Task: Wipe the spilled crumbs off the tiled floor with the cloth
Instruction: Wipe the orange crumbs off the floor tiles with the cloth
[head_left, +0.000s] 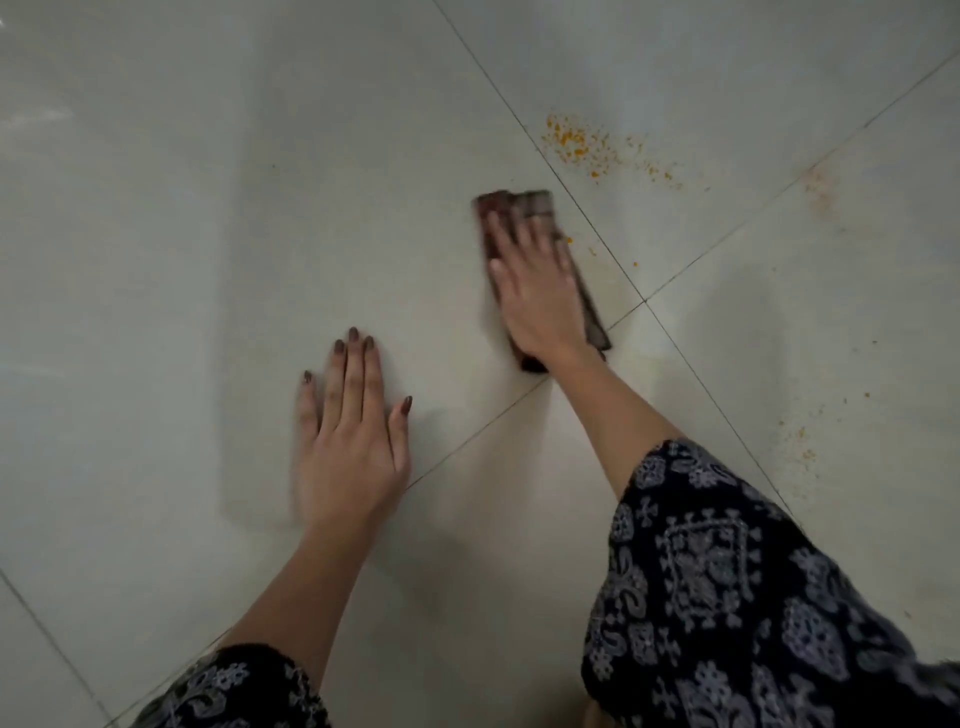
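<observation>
Where orange crumbs (582, 145) dot the pale tiled floor (208, 208), the right hand (535, 291) presses flat fingers (524, 234) on the cloth (519, 205); the left hand (348, 436) lies spread, empty.

Right hand (535, 291) covers the middle of the cloth (519, 208), so only its far end, right edge and near corner show. Cloth and fingers are motion-blurred (weave unreadable). Left hand (348, 431) has a smeared outer edge. Both sleeves (727, 597) are cut off by the bottom edge. Crumbs (587, 145) are too small to identify.
</observation>
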